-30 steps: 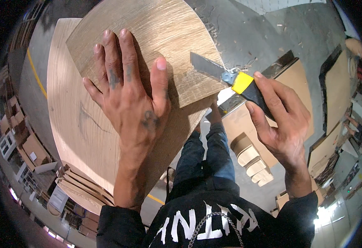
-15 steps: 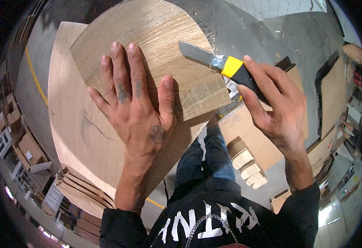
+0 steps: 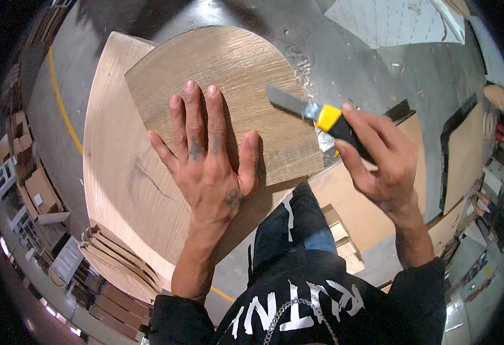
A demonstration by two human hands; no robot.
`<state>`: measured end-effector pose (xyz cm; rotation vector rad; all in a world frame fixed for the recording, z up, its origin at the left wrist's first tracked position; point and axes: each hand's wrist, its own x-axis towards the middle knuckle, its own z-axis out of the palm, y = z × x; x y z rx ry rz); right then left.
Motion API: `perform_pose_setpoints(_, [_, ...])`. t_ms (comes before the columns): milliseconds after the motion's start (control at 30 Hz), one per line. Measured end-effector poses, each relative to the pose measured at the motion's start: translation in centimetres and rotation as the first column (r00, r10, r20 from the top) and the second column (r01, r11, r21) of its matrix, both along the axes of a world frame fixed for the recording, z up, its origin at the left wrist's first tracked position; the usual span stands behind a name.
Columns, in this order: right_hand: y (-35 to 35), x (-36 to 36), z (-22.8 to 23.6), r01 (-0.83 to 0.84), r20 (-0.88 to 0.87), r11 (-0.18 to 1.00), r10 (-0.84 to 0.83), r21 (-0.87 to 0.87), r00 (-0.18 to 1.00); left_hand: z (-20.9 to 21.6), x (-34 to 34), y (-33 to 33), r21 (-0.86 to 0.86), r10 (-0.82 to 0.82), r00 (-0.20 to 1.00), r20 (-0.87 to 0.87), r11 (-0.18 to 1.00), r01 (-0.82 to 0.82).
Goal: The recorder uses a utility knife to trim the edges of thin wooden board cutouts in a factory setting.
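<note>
While left fingers (image 3: pixel 216 122) stay spread on the board (image 3: pixel 243 69), now lower in view, right fingers (image 3: pixel 372 122) pinch a knife (image 3: pixel 328 118).

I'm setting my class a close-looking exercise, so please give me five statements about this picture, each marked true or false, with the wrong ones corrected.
1. The right hand holds a knife with a yellow and black handle. True.
2. The left hand is curled into a fist. False: its fingers are stretched out over the upper board.
3. The upper board overlaps a paler board. True.
4. The knife's blade points to the person's right. False: it points to the left, over the upper board.
5. The line on the floor at the picture's left is red. False: it is yellow.
</note>
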<state>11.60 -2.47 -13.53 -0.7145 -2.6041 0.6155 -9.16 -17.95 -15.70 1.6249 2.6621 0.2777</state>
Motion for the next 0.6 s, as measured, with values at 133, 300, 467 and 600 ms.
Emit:
perform_pose_setpoints(133, [-1.4,1.5,1.0,0.013,0.035,0.999,-0.011,-0.051,0.999,0.1,0.0,0.2,-0.003,0.014,1.0,-0.004,1.0,-0.014])
perform_pose_setpoints(300, [-2.6,3.2,1.5,0.011,0.076,0.994,-0.003,-0.111,0.997,0.0,0.0,0.1,0.041,0.031,0.998,0.046,0.999,-0.033])
perform_pose_setpoints(467, [-3.2,4.4,0.8,0.174,-0.012,0.902,-0.194,-0.394,0.981,0.5,0.3,-0.2,0.034,-0.13,0.991,0.044,0.991,0.129])
perform_pose_setpoints(600, [-3.3,4.4,0.2,0.254,-0.003,0.766,-0.317,-0.59,0.949,2.4,1.7,1.1,0.022,-0.355,0.919,0.17,0.934,0.357])
